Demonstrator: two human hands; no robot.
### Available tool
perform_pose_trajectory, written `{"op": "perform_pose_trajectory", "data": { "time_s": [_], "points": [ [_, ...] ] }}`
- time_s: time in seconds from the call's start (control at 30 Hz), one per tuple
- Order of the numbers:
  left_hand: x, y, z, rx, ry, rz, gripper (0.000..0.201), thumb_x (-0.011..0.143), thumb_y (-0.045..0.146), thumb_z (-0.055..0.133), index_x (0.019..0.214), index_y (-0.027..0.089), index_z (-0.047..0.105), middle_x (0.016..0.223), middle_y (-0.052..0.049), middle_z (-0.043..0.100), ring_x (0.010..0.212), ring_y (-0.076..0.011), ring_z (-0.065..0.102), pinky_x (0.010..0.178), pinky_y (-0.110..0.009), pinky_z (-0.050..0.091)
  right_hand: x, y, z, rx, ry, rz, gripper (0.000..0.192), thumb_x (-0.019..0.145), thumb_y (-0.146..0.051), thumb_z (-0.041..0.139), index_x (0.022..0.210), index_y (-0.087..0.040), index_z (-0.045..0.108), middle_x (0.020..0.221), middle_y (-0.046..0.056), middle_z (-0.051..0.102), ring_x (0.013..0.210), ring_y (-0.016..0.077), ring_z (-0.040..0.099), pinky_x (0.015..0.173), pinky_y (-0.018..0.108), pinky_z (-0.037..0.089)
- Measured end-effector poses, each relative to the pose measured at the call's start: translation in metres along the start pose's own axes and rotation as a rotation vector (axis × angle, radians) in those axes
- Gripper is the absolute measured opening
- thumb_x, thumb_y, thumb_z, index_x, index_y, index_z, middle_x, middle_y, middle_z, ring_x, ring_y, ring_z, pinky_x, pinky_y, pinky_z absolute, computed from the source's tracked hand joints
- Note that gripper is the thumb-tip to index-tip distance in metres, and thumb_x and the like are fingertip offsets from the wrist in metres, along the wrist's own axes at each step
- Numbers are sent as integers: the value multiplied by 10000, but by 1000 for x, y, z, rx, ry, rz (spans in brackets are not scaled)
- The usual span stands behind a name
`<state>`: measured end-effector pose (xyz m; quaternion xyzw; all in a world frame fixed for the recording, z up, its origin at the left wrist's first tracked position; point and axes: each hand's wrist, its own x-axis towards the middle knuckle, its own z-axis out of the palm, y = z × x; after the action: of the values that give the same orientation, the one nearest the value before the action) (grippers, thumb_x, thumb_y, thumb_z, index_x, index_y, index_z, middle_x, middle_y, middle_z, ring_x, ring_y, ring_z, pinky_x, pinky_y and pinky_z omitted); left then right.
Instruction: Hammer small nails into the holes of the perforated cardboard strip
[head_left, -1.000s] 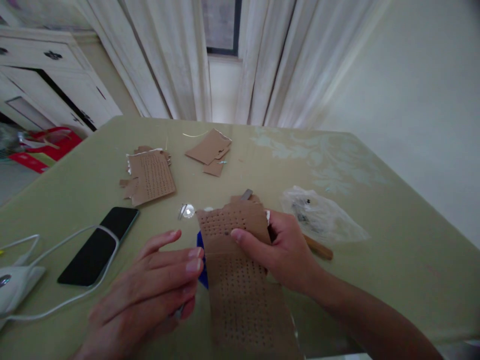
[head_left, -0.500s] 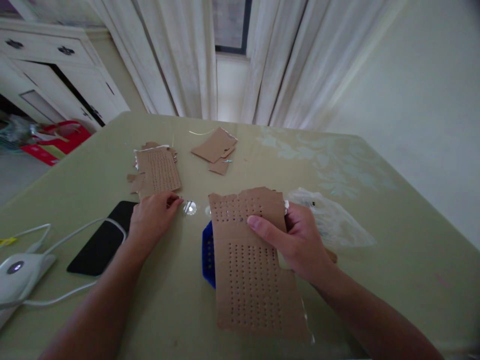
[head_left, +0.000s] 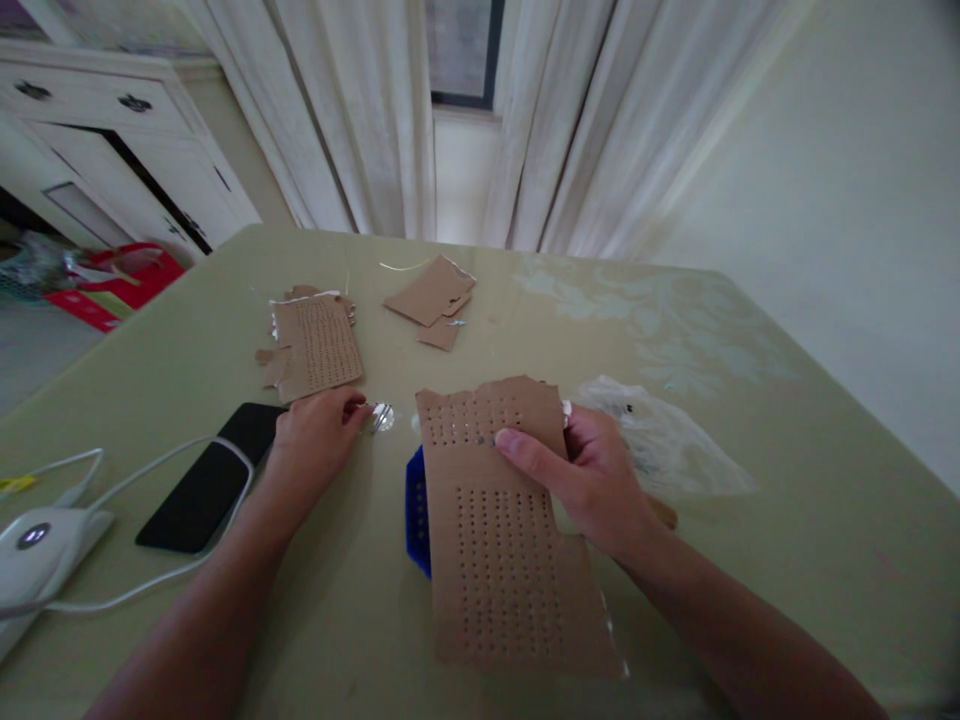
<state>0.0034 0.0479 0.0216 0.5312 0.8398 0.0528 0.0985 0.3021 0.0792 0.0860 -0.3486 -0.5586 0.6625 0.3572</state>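
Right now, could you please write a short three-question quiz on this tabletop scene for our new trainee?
1. True or false: the right hand holds the brown perforated cardboard sheet.
2. What do the left hand fingertips reach? A) black smartphone B) small shiny metal piece C) crumpled clear plastic bag
3. What colour is the object under the sheet?

Key: 1 true; 2 B; 3 blue.

1 head view, looking forward-down, close over table (head_left: 750, 420), facing curtains (head_left: 375, 120)
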Motion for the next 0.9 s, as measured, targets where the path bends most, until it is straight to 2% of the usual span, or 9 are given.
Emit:
{"op": "perform_pose_trajectory", "data": {
  "time_s": [0.43,0.67,0.77,0.83,0.9],
  "points": [
    [-1,-3,0,-29,1,57,388,1050,386,503,1200,232,826,1151,-146,851,1076,-374,785,847,-433,560,4,7,-2,93,-14,85,338,874,-480,928,1006,-185,831,902,48,821,784,181,747,685,265,598],
    [-1,-5,3,-35,5,85,402,1066,382,485,1247,220,805,1121,-147,854,1097,-370,792,884,-443,570,6,9,-1,125,-26,53,339,906,-510,901,997,-188,841,918,47,826,792,165,740,714,260,595],
    [0,-6,5,-32,9,87,387,1052,334,495,1247,206,803,1113,-155,849,1089,-375,794,878,-447,576,5,9,-2,120,-43,56,312,913,-498,893,971,-197,833,865,27,794,767,159,716,705,259,592],
    [-2,-4,3,-64,55,103,365,1038,306,507,1211,201,810,1084,-149,845,1054,-362,796,879,-447,582,4,9,-2,101,-52,69,305,915,-499,887,927,-202,816,786,7,744,725,158,687,670,259,587],
    [-9,3,0,-187,200,198,332,1031,293,527,1166,196,815,1048,-129,833,988,-324,791,873,-435,594,4,8,-2,97,-70,70,286,920,-485,882,923,-208,811,747,-7,709,709,156,673,666,259,589]
  ]
}}
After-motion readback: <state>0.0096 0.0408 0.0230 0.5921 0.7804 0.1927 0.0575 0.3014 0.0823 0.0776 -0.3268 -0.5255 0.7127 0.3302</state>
